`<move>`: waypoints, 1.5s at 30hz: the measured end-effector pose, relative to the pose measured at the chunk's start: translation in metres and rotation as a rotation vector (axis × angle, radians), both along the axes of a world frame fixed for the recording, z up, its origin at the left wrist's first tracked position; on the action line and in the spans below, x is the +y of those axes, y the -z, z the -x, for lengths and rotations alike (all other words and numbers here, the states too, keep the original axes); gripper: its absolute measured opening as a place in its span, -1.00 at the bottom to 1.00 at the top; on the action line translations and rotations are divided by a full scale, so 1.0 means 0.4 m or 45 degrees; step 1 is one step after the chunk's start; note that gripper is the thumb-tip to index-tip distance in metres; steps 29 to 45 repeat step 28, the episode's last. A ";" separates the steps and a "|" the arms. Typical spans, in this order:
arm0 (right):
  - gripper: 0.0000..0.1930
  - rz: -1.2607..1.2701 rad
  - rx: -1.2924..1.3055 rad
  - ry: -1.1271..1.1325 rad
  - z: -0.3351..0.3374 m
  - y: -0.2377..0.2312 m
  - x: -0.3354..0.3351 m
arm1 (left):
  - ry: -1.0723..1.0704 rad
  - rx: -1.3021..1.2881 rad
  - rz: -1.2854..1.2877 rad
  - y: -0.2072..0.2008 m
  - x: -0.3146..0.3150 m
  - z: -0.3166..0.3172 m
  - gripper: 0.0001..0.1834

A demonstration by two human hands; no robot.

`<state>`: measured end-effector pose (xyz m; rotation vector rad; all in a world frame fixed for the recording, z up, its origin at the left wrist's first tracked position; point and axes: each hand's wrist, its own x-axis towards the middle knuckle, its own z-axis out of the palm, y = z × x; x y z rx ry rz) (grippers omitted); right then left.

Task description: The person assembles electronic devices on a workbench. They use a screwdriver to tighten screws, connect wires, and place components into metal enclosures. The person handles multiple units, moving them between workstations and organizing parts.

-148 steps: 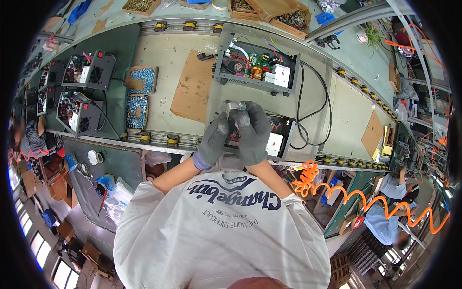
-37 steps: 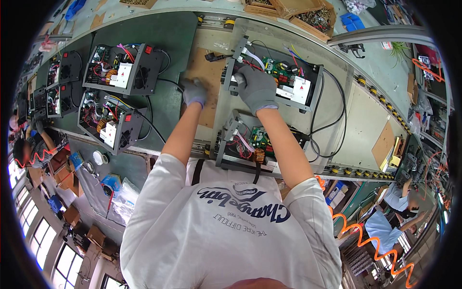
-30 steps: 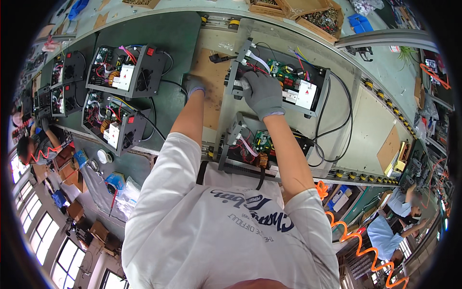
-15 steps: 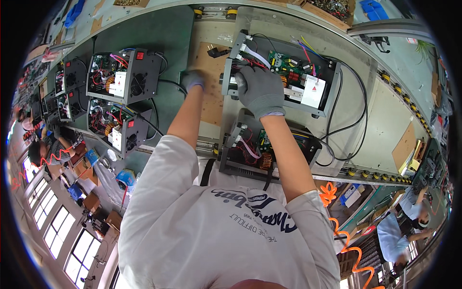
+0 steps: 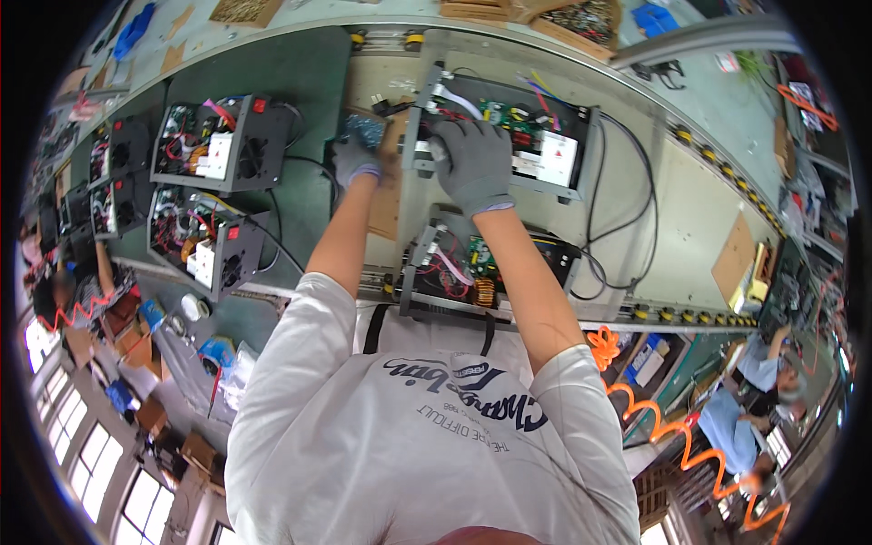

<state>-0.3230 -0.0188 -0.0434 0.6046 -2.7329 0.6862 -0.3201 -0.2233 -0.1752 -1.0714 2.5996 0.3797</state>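
My left hand [image 5: 352,162], in a grey glove, has its fingers closed at the edge of a bluish see-through plastic bag [image 5: 366,129]; what is inside cannot be made out. My right hand [image 5: 474,163], gloved too, lies over the left end of an open electrical unit [image 5: 579,189]. Its fingers curl around the end panel near a white ribbon cable. Green circuit boards, coloured wires and a white block show inside that housing. A black plug [image 5: 391,106] rests beside the unit's far left corner. Under my right forearm stands a second open unit [image 5: 436,295].
Several similar units [image 5: 193,150] stand on the green surface [image 5: 309,109] at the left. Black cables [image 5: 649,209] loop right of the unit. Roller strips [image 5: 727,171] edge the line. Parts trays [image 5: 581,23] sit beyond. Orange coiled hose [image 5: 672,427] hangs at right; other people work farther off.
The bluish plastic bag now shows at my left hand, where it was not visible before. My right hand stays on the unit's end. The whole view has shifted slightly.
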 end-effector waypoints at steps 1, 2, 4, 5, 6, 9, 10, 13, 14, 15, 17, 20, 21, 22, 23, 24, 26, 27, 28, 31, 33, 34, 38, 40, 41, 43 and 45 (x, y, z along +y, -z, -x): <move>-0.79 0.027 0.078 0.000 -0.012 -0.011 0.004 | 0.004 0.018 -0.029 0.012 -0.020 0.001 -0.65; -0.76 0.067 0.017 0.013 -0.033 -0.030 0.012 | 0.140 -0.032 -0.018 0.020 -0.029 -0.002 -0.67; -0.76 0.165 0.014 0.015 -0.082 -0.062 0.033 | 0.319 -0.016 -0.006 0.038 -0.051 -0.006 -0.70; -0.77 0.213 0.009 0.021 -0.117 -0.077 0.053 | 0.366 0.038 -0.015 0.046 -0.060 -0.012 -0.71; -0.76 0.236 -0.011 0.016 -0.150 -0.092 0.077 | 0.404 0.023 -0.038 0.045 -0.069 -0.008 -0.71; -0.77 0.285 -0.044 0.020 -0.271 -0.144 0.143 | 0.551 0.014 -0.009 0.087 -0.121 0.002 -0.71; -0.77 0.284 -0.046 0.042 -0.316 -0.160 0.170 | 0.547 0.018 -0.008 0.090 -0.125 0.010 -0.71; -0.78 0.252 -0.097 0.131 -0.452 -0.186 0.252 | 0.653 -0.009 -0.014 0.030 -0.112 0.015 -0.70; -0.80 0.249 -0.155 0.213 -0.510 -0.203 0.267 | 0.634 0.035 -0.038 0.037 -0.124 0.014 -0.70; -0.81 0.263 -0.193 0.264 -0.569 -0.216 0.286 | 0.615 0.078 -0.055 0.039 -0.124 0.011 -0.70; -0.82 0.279 -0.323 0.410 -0.681 -0.211 0.332 | 0.459 0.179 -0.134 -0.008 -0.098 0.003 -0.69; -0.79 0.455 -0.596 0.966 -0.885 -0.111 0.387 | 0.434 0.263 -0.098 0.044 -0.146 0.012 -0.67; -0.76 0.592 -0.743 1.273 -0.956 -0.059 0.405 | 0.428 0.236 -0.100 0.056 -0.151 0.019 -0.67; -0.73 0.743 -0.890 1.575 -1.007 -0.007 0.426 | 0.422 0.207 -0.096 0.064 -0.157 0.022 -0.66; -0.73 0.726 -0.988 1.786 -1.023 0.027 0.450 | 0.409 0.175 -0.090 0.076 -0.167 0.029 -0.65; -0.72 0.706 -1.093 1.980 -1.032 0.057 0.475 | 0.305 0.188 -0.123 0.108 -0.197 0.043 -0.66; -0.70 0.610 -1.145 2.210 -1.059 0.183 0.527 | 0.087 0.218 -0.181 0.178 -0.282 0.069 -0.65; -0.70 0.537 -1.086 2.284 -1.091 0.295 0.557 | -0.171 0.319 -0.582 0.185 -0.283 0.073 -0.66; -0.68 0.575 -0.994 2.280 -1.109 0.402 0.590 | -0.442 0.405 -0.992 0.190 -0.276 0.067 -0.66; -0.68 0.575 -0.994 2.280 -1.109 0.402 0.590 | -0.442 0.405 -0.992 0.190 -0.276 0.067 -0.66; -0.68 0.575 -0.994 2.280 -1.109 0.402 0.590 | -0.442 0.405 -0.992 0.190 -0.276 0.067 -0.66; -0.68 0.575 -0.994 2.280 -1.109 0.402 0.590 | -0.442 0.405 -0.992 0.190 -0.276 0.067 -0.66; -0.68 0.575 -0.994 2.280 -1.109 0.402 0.590 | -0.442 0.405 -0.992 0.190 -0.276 0.067 -0.66; -0.68 0.575 -0.994 2.280 -1.109 0.402 0.590 | -0.442 0.405 -0.992 0.190 -0.276 0.067 -0.66; -0.68 0.575 -0.994 2.280 -1.109 0.402 0.590 | -0.442 0.405 -0.992 0.190 -0.276 0.067 -0.66; -0.68 0.575 -0.994 2.280 -1.109 0.402 0.590 | -0.442 0.405 -0.992 0.190 -0.276 0.067 -0.66; -0.68 0.575 -0.994 2.280 -1.109 0.402 0.590 | -0.442 0.405 -0.992 0.190 -0.276 0.067 -0.66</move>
